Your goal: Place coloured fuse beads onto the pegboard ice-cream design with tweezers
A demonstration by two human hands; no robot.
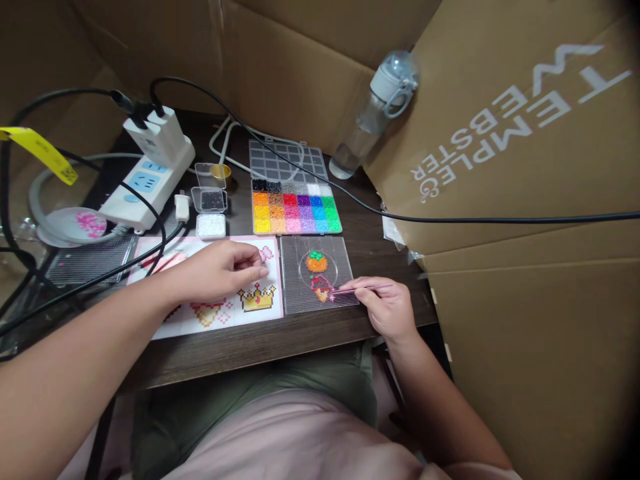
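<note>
My right hand [387, 308] grips pink tweezers [373, 288]. Their tips reach the lower edge of an ice-cream figure of beads [321, 288] on a clear pegboard [295, 300]. Just above that figure sits an orange fruit figure of beads [317, 262] with a green top. Over the printed pattern sheet [175, 325] rests my left hand [227, 268], its fingers curled in and the thumb close to the index finger; I see nothing held there. A crown picture [257, 299] shows below this hand, and the forearm covers part of the sheet.
Behind the pegboard lies an open bead box [296, 208] with many colours. Small boxes of black beads [210, 200] and white beads [211, 225] stand left of it. A power strip [145, 190], a water bottle [367, 117], black cables [370, 208] and cardboard walls [525, 333] surround the table.
</note>
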